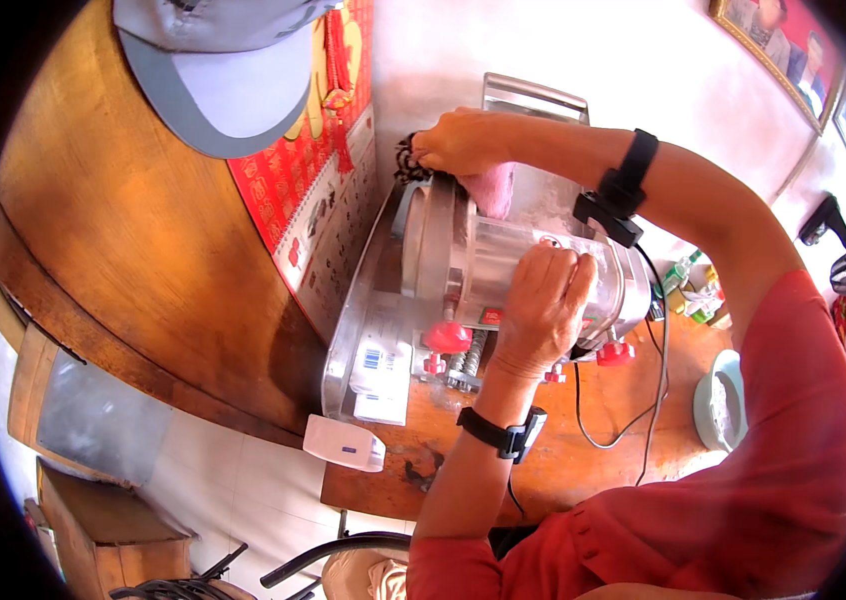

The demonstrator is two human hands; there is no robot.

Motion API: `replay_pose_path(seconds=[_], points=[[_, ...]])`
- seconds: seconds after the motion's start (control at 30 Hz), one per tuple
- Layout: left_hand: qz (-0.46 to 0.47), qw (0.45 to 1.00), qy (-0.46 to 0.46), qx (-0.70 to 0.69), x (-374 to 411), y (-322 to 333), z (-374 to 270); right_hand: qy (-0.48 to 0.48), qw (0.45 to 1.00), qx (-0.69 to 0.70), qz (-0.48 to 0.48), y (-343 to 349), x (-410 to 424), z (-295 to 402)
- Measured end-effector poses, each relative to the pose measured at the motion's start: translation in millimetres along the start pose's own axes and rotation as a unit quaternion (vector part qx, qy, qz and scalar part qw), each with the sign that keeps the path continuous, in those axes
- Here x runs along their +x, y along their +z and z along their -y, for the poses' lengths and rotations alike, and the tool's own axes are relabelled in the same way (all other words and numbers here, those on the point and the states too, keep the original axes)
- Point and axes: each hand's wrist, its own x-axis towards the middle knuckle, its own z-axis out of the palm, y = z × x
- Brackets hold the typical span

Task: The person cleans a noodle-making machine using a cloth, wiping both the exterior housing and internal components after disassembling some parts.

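Note:
A stainless-steel dough-rolling machine point(430, 247) stands on a wooden table, with red plastic knobs point(447, 337) and ridged metal rollers point(468, 356) at its near side. My right hand point(460, 142) reaches over to the machine's far left end, closed around a pink cloth point(490, 191) that hangs against the metal. Dark, patterned material point(412, 159) bunches beside those fingers; what it is cannot be made out. My left hand point(550, 300) rests with curled fingers on the clear cover point(494, 255) of the machine. Its palm and fingertips are hidden.
White printed packets point(382, 364) lie in a metal tray point(337, 375) at the left. A white box point(344, 442) sits at the table's corner. Black cables point(663, 375) cross the wooden table point(618, 405), near a pale green bowl point(719, 401). A cap point(235, 90) hangs above a wall calendar point(318, 247).

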Motion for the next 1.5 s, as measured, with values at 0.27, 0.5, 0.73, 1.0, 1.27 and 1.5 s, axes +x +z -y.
replay_pose_path(seconds=[0.27,0.5,0.73,1.0,1.27,1.5], points=[[-0.038,0.994,-0.024,-0.099,4.4,-10.6,-3.0,-0.266,0.950,0.087,-0.141,21.5,-60.0,29.3],[-0.151,0.984,-0.084,0.050,-35.7,-64.5,-27.5,-0.371,0.902,0.143,-0.166,19.7,-94.2,24.7],[-0.152,0.947,-0.193,0.207,-36.2,-90.1,-35.2,-0.351,0.914,0.117,-0.166,44.5,-163.2,-2.9],[-0.127,0.921,-0.253,0.269,-51.4,-101.9,-48.8,-0.329,0.924,0.094,-0.168,61.3,-237.2,-33.5],[-0.149,0.873,-0.463,-0.026,-82.3,-92.2,-29.8,-0.296,0.929,0.053,-0.217,65.4,-173.0,9.9],[-0.175,0.860,-0.474,-0.068,-91.7,-84.5,-22.6,-0.259,0.937,0.095,-0.216,46.5,-118.3,44.9]])
